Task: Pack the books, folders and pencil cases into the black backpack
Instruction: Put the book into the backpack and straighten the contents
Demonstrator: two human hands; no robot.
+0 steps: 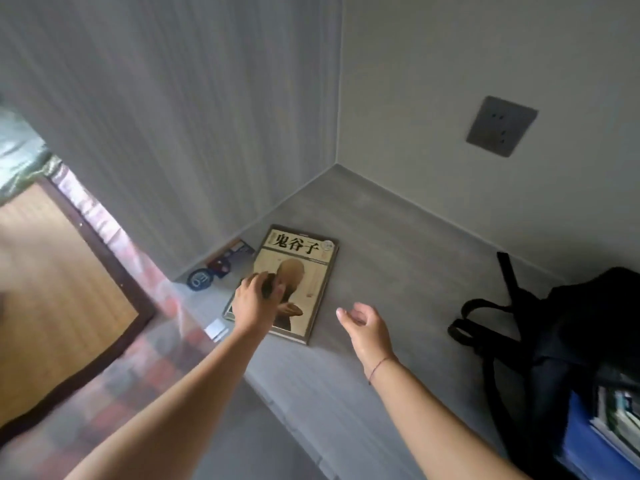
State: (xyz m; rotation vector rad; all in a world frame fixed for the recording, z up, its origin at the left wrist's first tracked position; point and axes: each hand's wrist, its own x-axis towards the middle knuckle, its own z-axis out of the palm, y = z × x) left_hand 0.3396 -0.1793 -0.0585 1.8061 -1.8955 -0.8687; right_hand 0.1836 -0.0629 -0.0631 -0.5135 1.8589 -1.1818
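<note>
The book (301, 249) lies flat near the desk's (398, 237) back left corner. Our left hand (254, 301) rests on its cover, fingers loosely bent, grasping nothing; our right hand (363, 323) hovers released beside it. It looks stiff, glossy and fairly light, so we'd lift it by its long edges.

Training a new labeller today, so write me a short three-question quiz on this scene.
1. True or false: the book lies flat on the desk.
2. The left hand is: A over the book; B on the floor; C gripping a pen.
3. Fill in: the blue folder sits inside the black ____.
Key: 1 true; 2 A; 3 backpack.
</note>
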